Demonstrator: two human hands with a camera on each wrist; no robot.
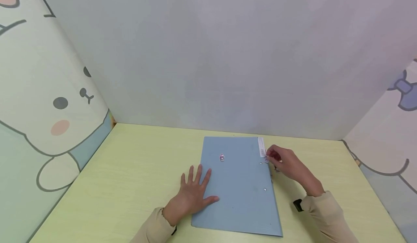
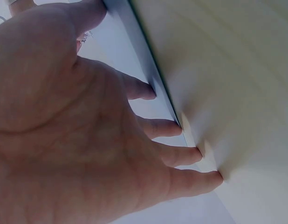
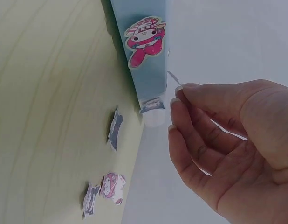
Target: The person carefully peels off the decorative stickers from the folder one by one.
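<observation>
A light blue file folder (image 1: 241, 210) lies flat on the table. My left hand (image 1: 191, 196) rests spread on its left edge, thumb on the cover; in the left wrist view some fingertips touch the tabletop beyond the edge. By the folder's upper right edge, my right hand (image 1: 288, 163) pinches a thin pale scrap (image 3: 174, 78) between thumb and forefinger, seen nearly edge-on. A pink cartoon sticker (image 3: 146, 41) is on the folder's spine, with a torn sticker piece (image 3: 152, 105) farther along it. Another small sticker (image 1: 222, 157) is on the cover.
Torn sticker scraps (image 3: 115, 129) lie on the table beside the spine, one a pink cartoon piece (image 3: 114, 188). A white barcode label (image 1: 261, 147) is at the folder's top right. The pale yellow table (image 1: 146, 152) meets a grey back wall (image 1: 208, 72) and cartoon-printed side panels.
</observation>
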